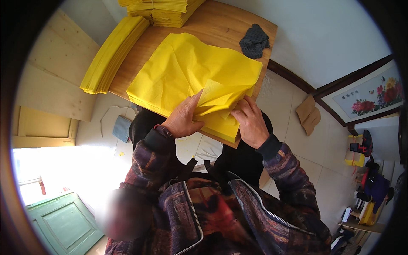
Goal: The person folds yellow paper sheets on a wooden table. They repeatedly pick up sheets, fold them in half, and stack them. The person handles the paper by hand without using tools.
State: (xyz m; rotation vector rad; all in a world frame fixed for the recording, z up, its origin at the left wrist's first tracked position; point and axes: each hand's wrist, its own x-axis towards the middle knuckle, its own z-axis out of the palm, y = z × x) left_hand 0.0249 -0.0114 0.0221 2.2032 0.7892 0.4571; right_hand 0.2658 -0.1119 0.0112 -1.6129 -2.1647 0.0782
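Before me lies a stack of thin yellow paper sheets (165, 76), with creases across its top. Part of the top sheet is raised into a loose fold (223, 95) at the near right side. My left hand (183, 119) is at the left end of this fold, its fingers along the paper and its thumb lower, near the table edge. At the right end, the bent fingers of my right hand (250, 119) grip the gathered sheet; its fingertips are partly hidden by paper. Below the fold, flat yellow paper (223, 127) reaches the table corner.
The stack rests on a wooden table (220, 19). A long folded yellow bundle (111, 57) lies at its left edge, with tied yellow bundles (159, 12) at the far side. A dark grey cloth (254, 41) sits far right. Brown cardboard (308, 114) is on the floor.
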